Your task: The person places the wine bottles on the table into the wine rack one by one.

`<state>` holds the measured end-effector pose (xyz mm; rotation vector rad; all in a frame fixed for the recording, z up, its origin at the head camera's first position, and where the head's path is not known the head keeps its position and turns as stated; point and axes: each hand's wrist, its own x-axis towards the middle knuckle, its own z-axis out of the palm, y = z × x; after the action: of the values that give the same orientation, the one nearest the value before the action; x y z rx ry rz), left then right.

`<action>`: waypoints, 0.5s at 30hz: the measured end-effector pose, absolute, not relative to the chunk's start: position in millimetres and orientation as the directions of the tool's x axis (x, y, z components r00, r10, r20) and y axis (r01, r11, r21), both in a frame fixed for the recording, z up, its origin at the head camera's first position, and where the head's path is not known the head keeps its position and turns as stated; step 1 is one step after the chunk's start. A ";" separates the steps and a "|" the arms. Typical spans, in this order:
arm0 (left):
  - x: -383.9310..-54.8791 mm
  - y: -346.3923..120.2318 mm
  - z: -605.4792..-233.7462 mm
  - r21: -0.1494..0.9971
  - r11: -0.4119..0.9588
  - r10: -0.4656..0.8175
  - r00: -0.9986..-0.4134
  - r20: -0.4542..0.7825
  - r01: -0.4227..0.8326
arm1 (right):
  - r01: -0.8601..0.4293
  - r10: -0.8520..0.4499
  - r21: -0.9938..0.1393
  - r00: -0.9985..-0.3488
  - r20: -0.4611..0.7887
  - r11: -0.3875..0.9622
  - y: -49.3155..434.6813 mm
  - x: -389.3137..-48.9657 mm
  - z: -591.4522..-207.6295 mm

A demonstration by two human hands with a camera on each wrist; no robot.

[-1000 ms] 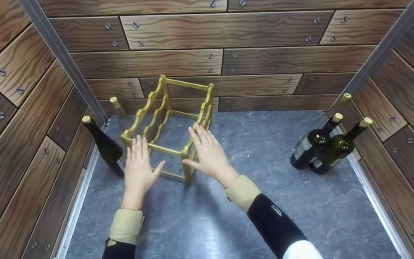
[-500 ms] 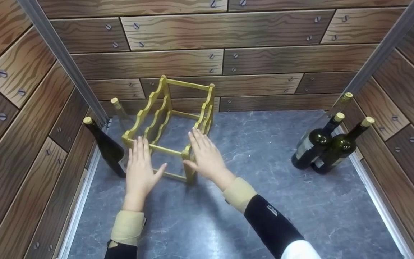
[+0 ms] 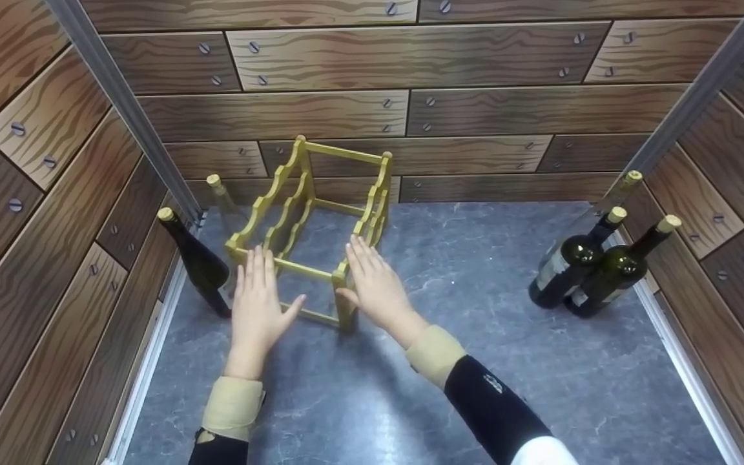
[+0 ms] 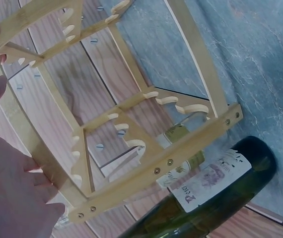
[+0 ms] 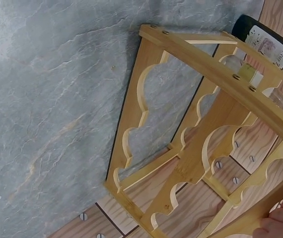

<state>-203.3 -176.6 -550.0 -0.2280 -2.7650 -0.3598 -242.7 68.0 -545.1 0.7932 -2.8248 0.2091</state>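
Fingers (image 3: pixel 259 268) extended, the left hand (image 3: pixel 257 316) lies with its tips at the near left corner of the wooden rack (image 3: pixel 343 300), its thumb spread off to the right. The right hand (image 3: pixel 382 290) is also unfolded, with its straight fingers along the scalloped right rail and its thumb by the near right post; neither hand is curled round the wood.

The rack stands upright on the grey marbled floor (image 3: pixel 462 387), left of the middle and near the plank-patterned back wall (image 3: pixel 449 61). Its near edge faces the person, and the floor runs on from there toward them, under both forearms.

Room on the left is tight: a dark green bottle (image 3: pixel 204 268) with a pale label stands just beside the rack, between it and the left wall (image 3: pixel 68 310), and a clear corked bottle (image 3: pixel 216 186) stands behind it, also close to the rack.

On the right, a broad stretch of floor separates the rack from three corked bottles near the right wall (image 3: pixel 714 310): two dark bottles (image 3: pixel 614 268) close together and a clear one behind them. Pale metal trim (image 3: pixel 146 374) edges the floor along both side walls.
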 end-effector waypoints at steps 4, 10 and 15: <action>-201.7 -176.0 -549.9 0.214 0.955 0.123 -0.928 0.352 0.207 | -0.529 -0.499 -0.080 -0.832 0.242 0.845 69.8 -241.1 -545.0; -198.4 -173.9 -549.1 0.201 0.956 0.128 -0.921 0.368 0.213 | -0.543 -0.504 -0.095 -0.821 0.269 0.834 73.0 -239.6 -545.6; -194.5 -169.8 -549.6 0.185 0.957 0.142 -0.914 0.381 0.226 | -0.555 -0.517 -0.082 -0.811 0.272 0.828 81.1 -240.5 -547.5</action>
<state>-194.5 -169.8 -549.6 -0.2667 -2.7383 -0.3185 -240.5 81.1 -547.5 0.8262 -2.7713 0.2313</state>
